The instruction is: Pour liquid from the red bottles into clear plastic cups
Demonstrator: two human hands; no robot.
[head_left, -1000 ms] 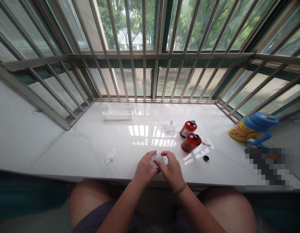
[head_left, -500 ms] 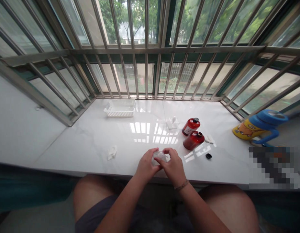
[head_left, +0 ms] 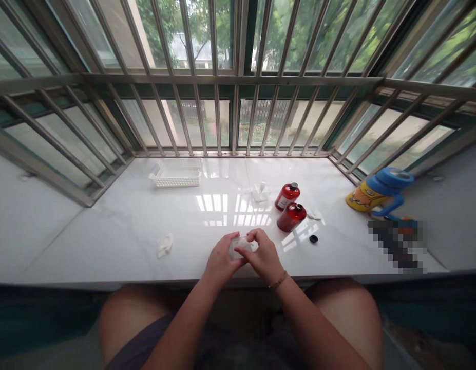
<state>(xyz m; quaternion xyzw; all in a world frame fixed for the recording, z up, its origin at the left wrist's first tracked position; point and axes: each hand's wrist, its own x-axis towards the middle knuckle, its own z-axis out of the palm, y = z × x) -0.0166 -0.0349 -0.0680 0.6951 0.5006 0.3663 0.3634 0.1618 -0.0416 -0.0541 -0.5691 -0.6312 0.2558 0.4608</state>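
Observation:
A small round container (head_left: pixel 238 243), clear to whitish, is held between my two hands just above the counter's front edge. My left hand (head_left: pixel 221 259) wraps round its left side, with the thumb along the near side. From the right, my right hand (head_left: pixel 265 256) grips it with a bent forefinger and thumb, the thumb reaching over its top. What lies inside is too small and blurred to make out. Beyond my right hand stand two red bottles: the nearer bottle (head_left: pixel 290 219) has no cap, and the farther bottle (head_left: pixel 287 197) wears a black one.
A black cap (head_left: pixel 313 239) and crumpled tissue (head_left: pixel 315 214) lie right of the bottles. Another tissue (head_left: pixel 165 245) is at left. Farther back are a white basket (head_left: pixel 176 182) and a small clear holder (head_left: pixel 261 193). A blue-yellow flask (head_left: pixel 370 192) stands at right, behind a blurred patch.
The view has turned a little to the right, so everything sits farther left in it. Both hands keep their hold on the container, with the right fingers slightly shifted.

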